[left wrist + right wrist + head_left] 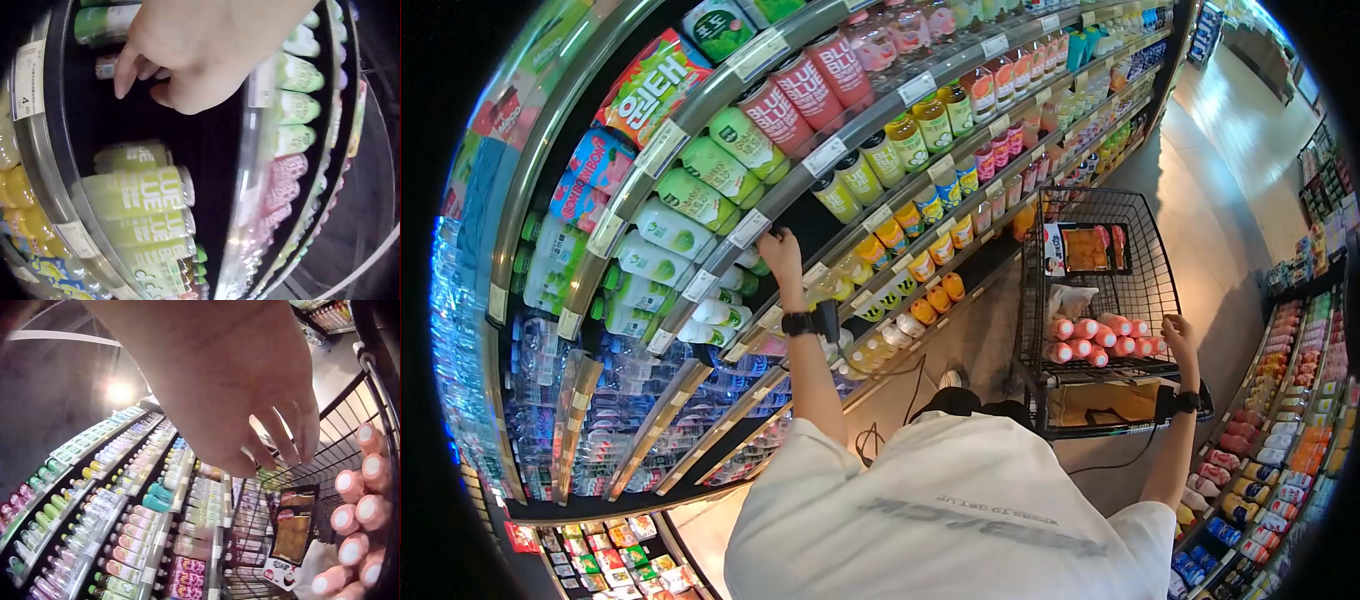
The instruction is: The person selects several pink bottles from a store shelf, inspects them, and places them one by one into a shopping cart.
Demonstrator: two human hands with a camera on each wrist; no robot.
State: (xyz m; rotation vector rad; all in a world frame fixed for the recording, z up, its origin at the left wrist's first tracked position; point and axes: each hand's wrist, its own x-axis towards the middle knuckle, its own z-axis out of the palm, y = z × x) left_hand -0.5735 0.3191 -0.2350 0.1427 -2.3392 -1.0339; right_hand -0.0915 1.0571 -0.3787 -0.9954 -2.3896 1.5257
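Note:
My left hand [780, 258] reaches into a dark gap on the drink shelf [749, 228]. In the left wrist view, the loosely bent fingers [125, 72] are beside a small can-like item [106, 67] with a printed label; nothing shows between them and the thumb. Yellow-green cans [134, 194] stand in a row along the same shelf. At the side of a black wire shopping cart [1135, 200] is my right hand [1182, 340], its relaxed fingers [306, 425] overlapping the rim in the right wrist view. Several pink bottles [1100, 335] lie in the cart.
The cart also holds black-trayed food packs [1088, 248] and a pale plastic bag [1070, 300]. Green pouches [700, 185] and pink cans [800, 90] fill the shelves around the gap. Another stocked shelf [1270, 440] lines the right side. A cable [1120, 465] hangs by the cart.

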